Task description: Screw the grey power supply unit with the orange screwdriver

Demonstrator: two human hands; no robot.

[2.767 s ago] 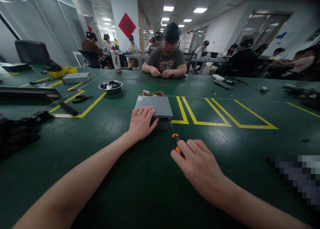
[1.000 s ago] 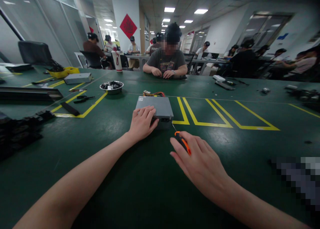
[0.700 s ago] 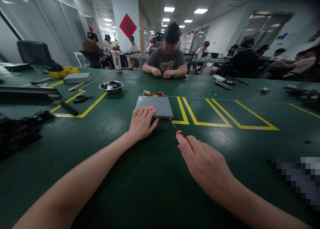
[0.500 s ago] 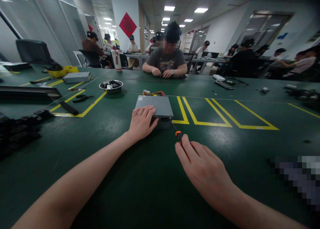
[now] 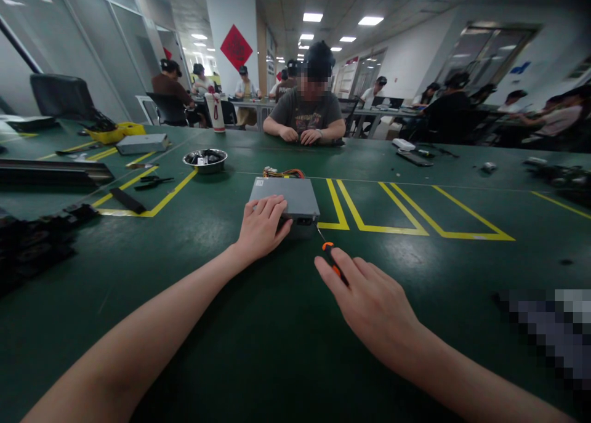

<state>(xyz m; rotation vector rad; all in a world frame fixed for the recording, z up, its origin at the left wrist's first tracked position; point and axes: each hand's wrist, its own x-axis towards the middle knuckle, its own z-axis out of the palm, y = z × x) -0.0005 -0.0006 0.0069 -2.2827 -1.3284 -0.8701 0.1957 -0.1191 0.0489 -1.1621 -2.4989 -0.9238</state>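
A grey metal computer power supply lies on the green table, with a bundle of coloured wires at its far side. My left hand grips its near left corner, fingers across the top and thumb down at the front face. In my right hand is a screwdriver with an orange and black handle. Its thin shaft points at the lower right corner of the power supply's front face. Whether the tip sits in a screw is too small to tell.
A steel bowl of small parts stands beyond my left hand. Further left are a yellow bin, a second grey metal box and a pile of black parts. A person sits across the table.
My right hand has shifted slightly left and turned, its thumb now apart from the handle, so more of the screwdriver's handle shows. My left hand and the power supply have stayed put.
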